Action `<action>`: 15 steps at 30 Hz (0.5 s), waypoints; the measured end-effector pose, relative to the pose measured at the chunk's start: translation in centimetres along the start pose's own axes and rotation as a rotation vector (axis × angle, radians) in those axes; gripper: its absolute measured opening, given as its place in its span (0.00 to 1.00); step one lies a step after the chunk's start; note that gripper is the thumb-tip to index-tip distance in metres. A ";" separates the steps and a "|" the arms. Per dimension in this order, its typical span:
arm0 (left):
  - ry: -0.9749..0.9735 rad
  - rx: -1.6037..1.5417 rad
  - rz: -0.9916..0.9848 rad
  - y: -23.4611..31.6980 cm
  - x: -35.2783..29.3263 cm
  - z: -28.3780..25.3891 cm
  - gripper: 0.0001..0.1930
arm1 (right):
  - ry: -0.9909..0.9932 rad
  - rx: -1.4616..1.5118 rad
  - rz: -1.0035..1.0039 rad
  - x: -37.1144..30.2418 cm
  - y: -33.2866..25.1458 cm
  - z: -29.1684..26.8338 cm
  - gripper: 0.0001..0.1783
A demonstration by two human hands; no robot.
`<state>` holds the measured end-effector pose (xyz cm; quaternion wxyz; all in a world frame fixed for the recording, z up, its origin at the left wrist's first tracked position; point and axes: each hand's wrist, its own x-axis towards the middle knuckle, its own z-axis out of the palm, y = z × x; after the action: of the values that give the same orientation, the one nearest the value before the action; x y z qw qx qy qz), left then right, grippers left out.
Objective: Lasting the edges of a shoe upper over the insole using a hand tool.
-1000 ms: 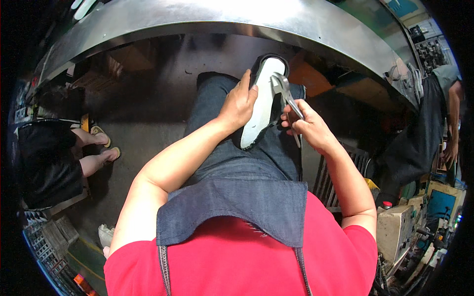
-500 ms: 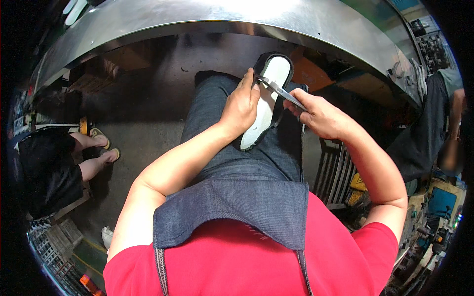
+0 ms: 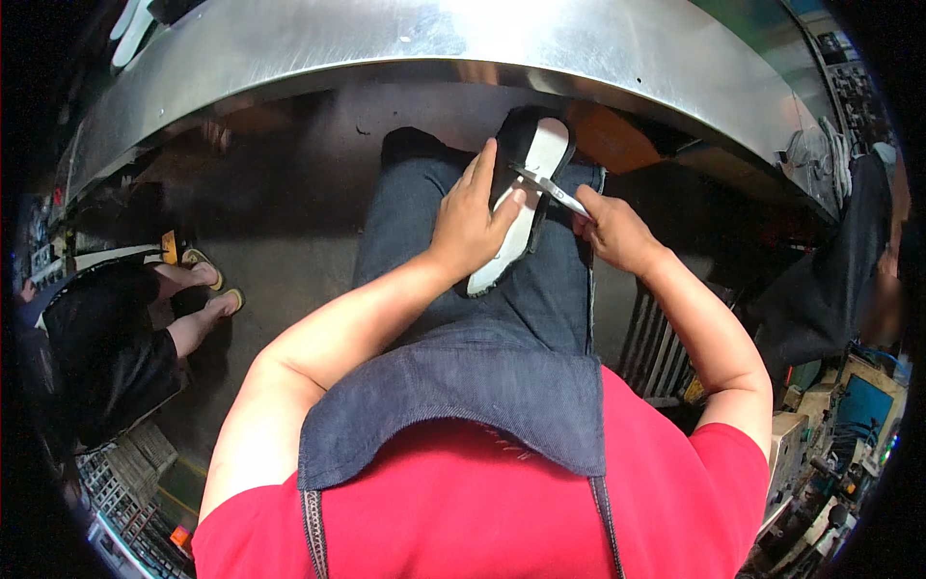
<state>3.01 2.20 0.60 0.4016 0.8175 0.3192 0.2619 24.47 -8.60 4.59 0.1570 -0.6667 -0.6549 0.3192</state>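
Observation:
A black shoe upper with a long white sole board (image 3: pixel 516 236) facing up lies across my lap, its far end close under the metal bench. My left hand (image 3: pixel 473 217) steadies the shoe from its left side, fingers stretched along the edge and the thumb on the white board. In my right hand (image 3: pixel 617 232) are metal pliers (image 3: pixel 559 191), whose jaws reach across the board to its left edge by my left fingers. What the jaws grip is too small to make out. Beneath the shoe is my dark denim apron (image 3: pixel 453 386).
A curved stainless steel bench (image 3: pixel 386 39) runs across the far side. On the left sits a person in dark clothes (image 3: pixel 106 318) and sandals. Another person in dark trousers (image 3: pixel 839 261) is at the right. A slatted metal rack (image 3: pixel 656 333) stands beside my right forearm.
My right hand and the pliers have shifted slightly right and down. My left thumb has spread onto the white board. The shoe has stayed nearly in place.

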 end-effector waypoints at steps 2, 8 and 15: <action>0.011 -0.213 -0.090 -0.1 -0.2 0.1 0.34 | 0.019 -0.010 -0.003 -0.3 0.0 0.5 0.07; -0.129 -0.423 -0.250 -0.4 1.6 0.2 0.35 | -0.002 0.147 0.009 -1.0 0.6 0.4 0.06; -0.330 -0.220 -0.272 -0.4 3.8 -0.1 0.38 | 0.067 0.352 0.244 -5.5 -1.1 -0.2 0.12</action>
<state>5.32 5.18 1.00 0.5666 0.7499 0.3260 0.1017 24.13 -13.84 6.65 0.2528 -0.7137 -0.4980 0.4228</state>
